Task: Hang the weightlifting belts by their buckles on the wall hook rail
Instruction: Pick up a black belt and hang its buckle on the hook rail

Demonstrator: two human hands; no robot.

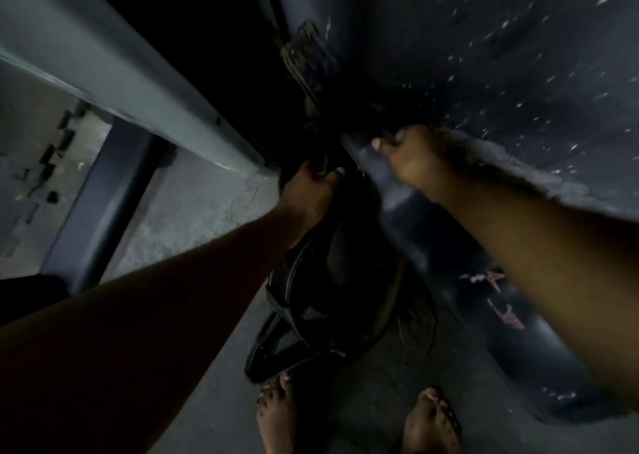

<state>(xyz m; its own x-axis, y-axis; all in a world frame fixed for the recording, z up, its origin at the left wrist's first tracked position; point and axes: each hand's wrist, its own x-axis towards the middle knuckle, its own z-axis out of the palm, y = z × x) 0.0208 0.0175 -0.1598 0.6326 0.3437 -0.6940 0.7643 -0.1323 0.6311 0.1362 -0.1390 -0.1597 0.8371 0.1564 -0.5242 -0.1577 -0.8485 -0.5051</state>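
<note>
Head view: my left grip (316, 185) pinches the top of the dark belts (321, 280), which hang lengthwise toward the floor, while my right grip (403, 151) curls on something dark just beside and higher (hook rail indistinct in gloom).

Dim light. Dark blue wall (484, 56), paint chipped, white flecks. Grey concrete floor (193, 211), cracked. Pale grey beam (114, 73) runs diagonally at left. Dark blue post (100, 198) beneath it.
</note>
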